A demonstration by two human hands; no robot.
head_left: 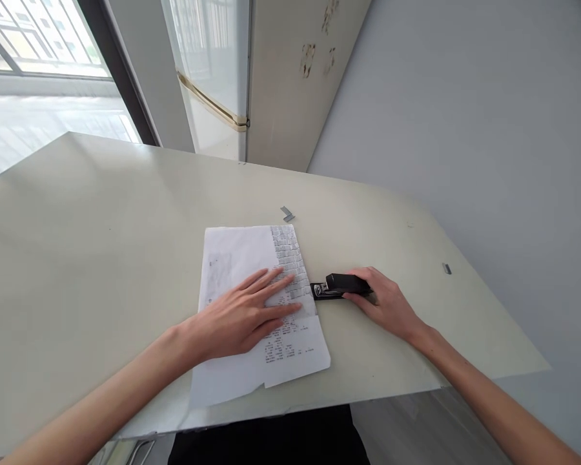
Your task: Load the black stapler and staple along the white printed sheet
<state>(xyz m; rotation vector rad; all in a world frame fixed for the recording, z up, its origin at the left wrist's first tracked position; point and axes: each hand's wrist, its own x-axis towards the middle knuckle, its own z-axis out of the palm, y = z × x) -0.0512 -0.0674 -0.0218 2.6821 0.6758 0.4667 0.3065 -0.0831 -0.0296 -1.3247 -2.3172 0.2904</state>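
Note:
White sheets of paper [237,248] lie on the table, one partly over another, with printed text on the lower right part. Rows of silvery staples [286,248] cover a strip along the upper right edge. My left hand [246,313] rests flat on the paper with its fingers spread, the fingertips close to the lower rows. In my right hand [380,300] is a black stapler [346,283], gripped from its back end. The stapler's front touches or nearly touches the paper's right edge; its jaw looks raised there.
Two short staple strips [286,214] lie just beyond the paper. Another small staple strip [446,268] is near the right side of the pale table [126,258]. A fridge [290,97] and a grey wall [465,116] stand behind the table, with a window [43,39] at the far left.

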